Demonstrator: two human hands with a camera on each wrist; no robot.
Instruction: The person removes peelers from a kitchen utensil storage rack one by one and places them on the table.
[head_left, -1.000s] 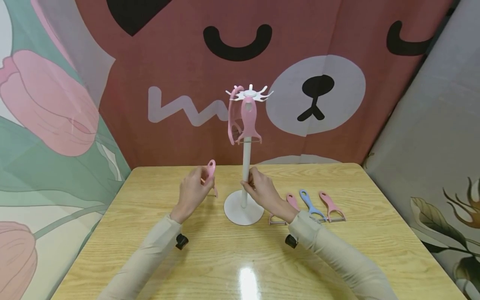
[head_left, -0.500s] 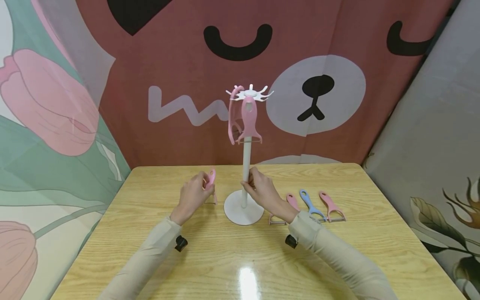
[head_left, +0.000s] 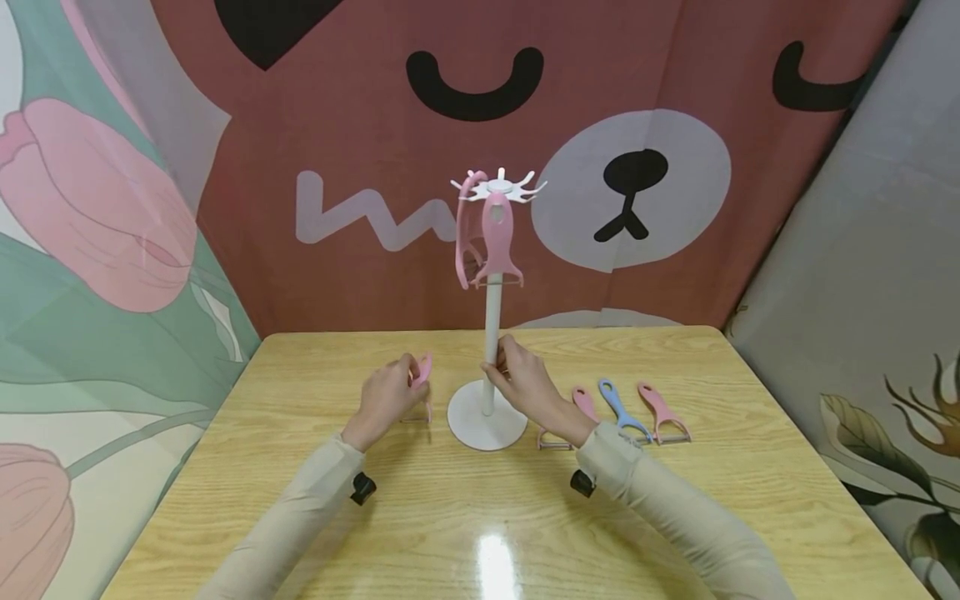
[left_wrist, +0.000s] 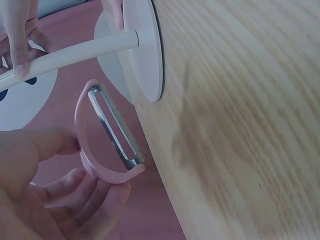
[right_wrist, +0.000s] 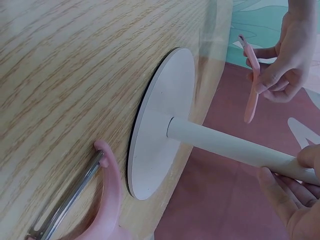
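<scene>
1. Reaches over a wooden table (head_left: pixel 465 508), lower frame.
2. Grips a white stand (head_left: pixel 492 321), centre, with the right hand (head_left: pixel 529 381).
3. Has three peelers (head_left: pixel 617 406) lying right of centre.
4. Has two pink peelers (head_left: pixel 498 240) hanging, upper centre.
5. Holds another pink peeler (head_left: pixel 424 368), left of centre, in the left hand (head_left: pixel 385 401).

Printed drapes (head_left: pixel 337 283) around a table (head_left: pixel 420 533) suggest perhaps a booth.

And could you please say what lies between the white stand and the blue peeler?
The right hand and a partly hidden pink peeler, in the head view.
</scene>
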